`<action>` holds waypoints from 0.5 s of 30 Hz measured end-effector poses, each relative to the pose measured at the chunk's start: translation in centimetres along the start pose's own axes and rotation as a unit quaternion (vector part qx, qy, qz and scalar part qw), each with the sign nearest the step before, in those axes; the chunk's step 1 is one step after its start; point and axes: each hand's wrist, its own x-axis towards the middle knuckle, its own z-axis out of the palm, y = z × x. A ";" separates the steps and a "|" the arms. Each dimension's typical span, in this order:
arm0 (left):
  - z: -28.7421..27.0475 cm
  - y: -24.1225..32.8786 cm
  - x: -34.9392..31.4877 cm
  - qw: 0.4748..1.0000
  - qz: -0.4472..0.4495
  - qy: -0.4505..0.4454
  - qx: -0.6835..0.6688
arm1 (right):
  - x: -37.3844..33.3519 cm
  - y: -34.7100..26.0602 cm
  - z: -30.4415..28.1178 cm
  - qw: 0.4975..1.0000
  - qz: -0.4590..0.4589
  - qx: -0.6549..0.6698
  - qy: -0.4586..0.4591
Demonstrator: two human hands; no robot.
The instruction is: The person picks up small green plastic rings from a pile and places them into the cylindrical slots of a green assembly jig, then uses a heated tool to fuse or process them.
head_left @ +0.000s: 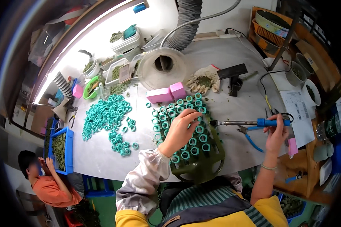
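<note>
In my right hand (277, 133) is a soldering iron (240, 123) with a blue handle; its metal shaft points left, and the dark tip is beside the right edge of a dark green rack (199, 173). Rows of teal rings (194, 151) sit upright on that rack. Over its middle, my left hand (180, 128) has its fingers bent and drawn together near the rings. Whatever may be between those fingertips is too small to make out. Left of the rack, a heap of loose teal rings (106, 115) covers part of the grey table (98, 164).
Pink blocks (159, 95) and a clear funnel (144, 72) on a grey hose stand behind the rack. Beyond it are a stained glove (212, 72) and a black stand (233, 72). Blue-handled pliers (254, 143) lie below the iron. A co-worker in orange (53, 191) sits far left.
</note>
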 end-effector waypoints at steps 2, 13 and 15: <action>1.7 -0.7 0.8 0.994 0.064 0.017 0.090 | 0.0 0.3 0.2 1.000 0.001 0.003 -0.006; 3.2 -1.9 2.0 0.987 0.092 -0.028 0.127 | 0.1 0.9 0.6 1.000 -0.001 0.002 0.000; 3.3 -1.9 2.1 0.987 0.105 -0.024 0.118 | 0.4 0.4 -0.4 0.999 0.023 0.008 0.030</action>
